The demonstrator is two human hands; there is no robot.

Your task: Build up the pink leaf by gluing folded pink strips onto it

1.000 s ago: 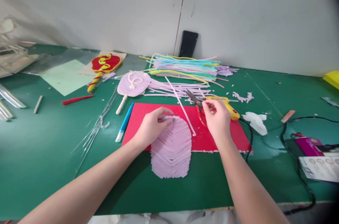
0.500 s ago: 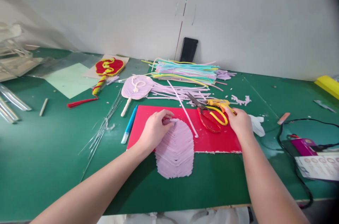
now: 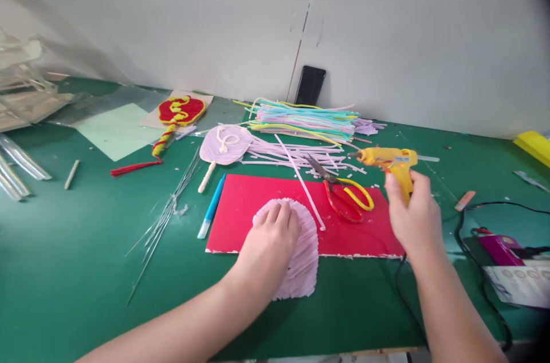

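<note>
My right hand (image 3: 415,217) is wrapped round the handle of a yellow hot glue gun (image 3: 389,160), raised over the right end of a red board (image 3: 253,191), its nozzle pointing left. A clear glue stick pokes out of its back. My left hand (image 3: 275,243) lies over a lilac oval panel of pipe cleaners (image 3: 305,265), fingers bent and pressed together on it; the thumb is hidden. The panel overhangs the board's front edge. Scissors (image 3: 339,188) with one red and one yellow handle rest on the board, beside a single lilac pipe cleaner (image 3: 301,182).
Behind the board lie a lilac fan shape (image 3: 226,145) and bundled coloured pipe cleaners (image 3: 301,119). A phone (image 3: 310,85) leans on the wall. Left are a blue pen (image 3: 211,208), thin wires (image 3: 165,217) and a red-yellow fan (image 3: 183,111). A black cable (image 3: 466,254) runs at right.
My right hand has lifted the glue gun up and to the right, away from the scissors. My left hand has moved from the panel's upper edge to lie over its middle.
</note>
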